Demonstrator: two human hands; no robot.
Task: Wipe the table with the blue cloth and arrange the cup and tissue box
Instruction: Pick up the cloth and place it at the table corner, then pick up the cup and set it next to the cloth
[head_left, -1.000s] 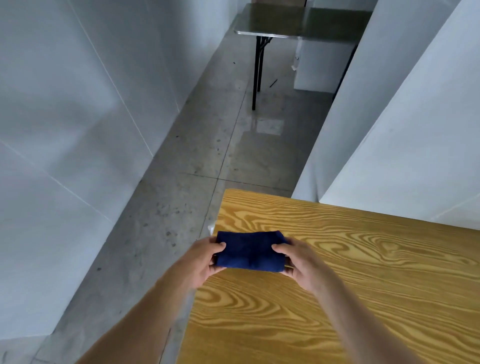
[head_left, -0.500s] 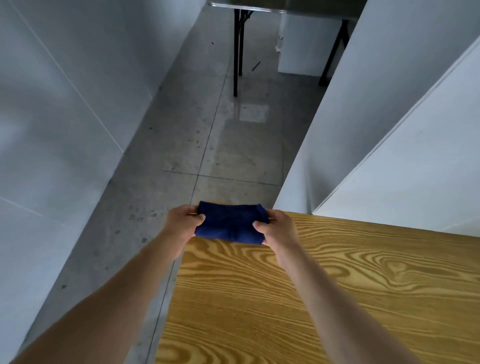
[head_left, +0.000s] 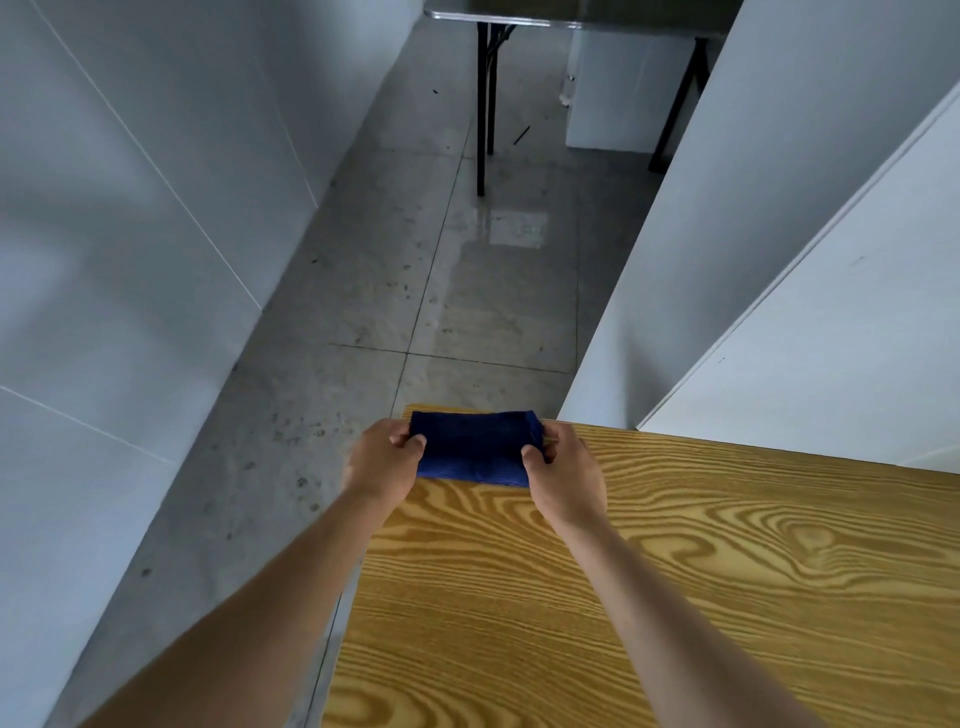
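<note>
Both hands hold the folded dark blue cloth (head_left: 472, 449) in a narrow grip, one at each short end. On the left hand (head_left: 382, 460) the thumb lies on top of the cloth and the curled fingers go under its edge. The right hand (head_left: 563, 467) pinches the other end the same way, its thumb on top and its fingertips mostly hidden behind the fabric. This cloth lies at the far left corner of the yellow wood-grain tabletop (head_left: 675, 597), and whether its underside touches the wood cannot be told from this angle. Both bare forearms reach in from the lower edge and are cut off there. Beyond the corner lies a grey tiled floor (head_left: 415, 291) between white wall panels (head_left: 130, 234). At the top a dark table with black legs (head_left: 485, 104) is cut off by the frame.
</note>
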